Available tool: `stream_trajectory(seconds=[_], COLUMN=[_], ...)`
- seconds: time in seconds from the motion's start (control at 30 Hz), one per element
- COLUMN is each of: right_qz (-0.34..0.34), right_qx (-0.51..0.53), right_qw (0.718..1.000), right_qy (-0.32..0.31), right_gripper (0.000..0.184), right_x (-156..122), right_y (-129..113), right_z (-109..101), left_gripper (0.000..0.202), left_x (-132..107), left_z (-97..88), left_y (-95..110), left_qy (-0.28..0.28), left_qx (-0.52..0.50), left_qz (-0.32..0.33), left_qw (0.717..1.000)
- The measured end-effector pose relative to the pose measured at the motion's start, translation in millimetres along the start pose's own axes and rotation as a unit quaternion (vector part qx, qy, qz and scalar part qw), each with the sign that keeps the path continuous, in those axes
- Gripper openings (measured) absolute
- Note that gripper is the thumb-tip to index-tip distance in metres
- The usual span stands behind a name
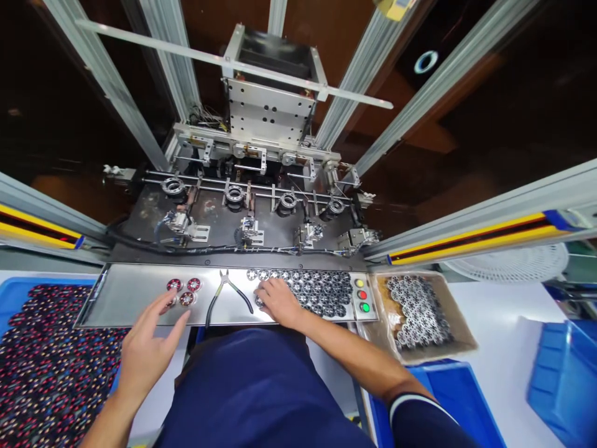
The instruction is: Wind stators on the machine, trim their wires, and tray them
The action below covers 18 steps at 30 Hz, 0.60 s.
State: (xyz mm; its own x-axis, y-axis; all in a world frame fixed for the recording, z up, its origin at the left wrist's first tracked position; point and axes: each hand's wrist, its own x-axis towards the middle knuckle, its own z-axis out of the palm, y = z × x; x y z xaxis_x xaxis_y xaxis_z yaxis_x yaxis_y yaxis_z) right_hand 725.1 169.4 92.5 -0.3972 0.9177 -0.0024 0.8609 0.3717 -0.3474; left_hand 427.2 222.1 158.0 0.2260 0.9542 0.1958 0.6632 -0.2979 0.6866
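Note:
My left hand [152, 339] is open, thumb and fingers apart, around the near side of a small group of round red-and-silver parts [193, 284]. Its fingertips reach the nearest left part; whether they touch it I cannot tell. My right hand [282, 303] lies palm down at the left end of dense rows of round slotted metal parts [321, 289]. Its fingers are bent onto one such part, mostly hidden beneath them. Between my hands, cutting pliers [227, 289] with dark handles lie splayed on the metal tray [125, 292].
Behind the tray stands a machine with several ring-shaped fixtures [234, 196]. Yellow, red and green buttons [363, 295] sit at the tray's right end. A box of metal parts [459, 348] stands right, a blue bin of colourful parts [13, 289] left. Yellow bars [471, 239] flank the machine.

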Motion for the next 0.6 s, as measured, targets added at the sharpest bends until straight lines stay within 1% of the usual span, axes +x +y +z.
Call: stream_trajectory(seconds=[0.07,0.13,0.2,0.27,0.33,0.4,0.43,0.5,0.53,0.6], right_qz=[-0.022,-0.041,-0.053,-0.064,-0.085,-0.130,-0.159,-0.204,-0.213,-0.203], right_qx=[0.003,0.009,0.021,0.038,0.059,0.105,0.134,0.187,0.202,0.206], right_qw=[0.999,0.999,0.998,0.997,0.994,0.980,0.966,0.932,0.919,0.910], right_qy=[-0.024,-0.033,-0.021,0.008,0.044,0.108,0.151,0.234,0.264,0.297], right_gripper=[0.022,0.014,0.017,0.025,0.033,0.036,0.036,0.036,0.036,0.037], right_x=[4.3,8.6,14.6,23.3,34.1,44.6,48.9,54.9,56.7,58.3], right_y=[4.6,7.2,4.1,-6.9,-24.7,-44.9,-54.2,-68.5,-73.1,-78.2], right_z=[-2.3,-5.4,-12.7,-27.1,-48.7,-74.1,-86.6,-108.3,-116.7,-128.3], left_gripper=[0.048,0.049,0.051,0.052,0.052,0.059,0.063,0.071,0.073,0.068], left_x=[1.5,3.0,6.5,12.2,18.6,23.8,25.5,27.2,27.4,26.9], left_z=[4.1,9.9,16.8,22.4,24.4,21.8,19.0,11.8,8.0,1.8], left_y=[5.0,9.1,16.3,29.4,47.5,66.5,74.9,87.3,91.2,95.2], left_qy=[-0.027,-0.059,-0.102,-0.161,-0.223,-0.260,-0.267,-0.253,-0.236,-0.191], left_qx=[-0.072,-0.134,-0.178,-0.232,-0.304,-0.370,-0.393,-0.443,-0.475,-0.542], left_qz=[-0.047,-0.108,-0.147,-0.168,-0.183,-0.187,-0.185,-0.189,-0.198,-0.223], left_qw=[0.996,0.983,0.968,0.945,0.908,0.872,0.860,0.839,0.824,0.787])
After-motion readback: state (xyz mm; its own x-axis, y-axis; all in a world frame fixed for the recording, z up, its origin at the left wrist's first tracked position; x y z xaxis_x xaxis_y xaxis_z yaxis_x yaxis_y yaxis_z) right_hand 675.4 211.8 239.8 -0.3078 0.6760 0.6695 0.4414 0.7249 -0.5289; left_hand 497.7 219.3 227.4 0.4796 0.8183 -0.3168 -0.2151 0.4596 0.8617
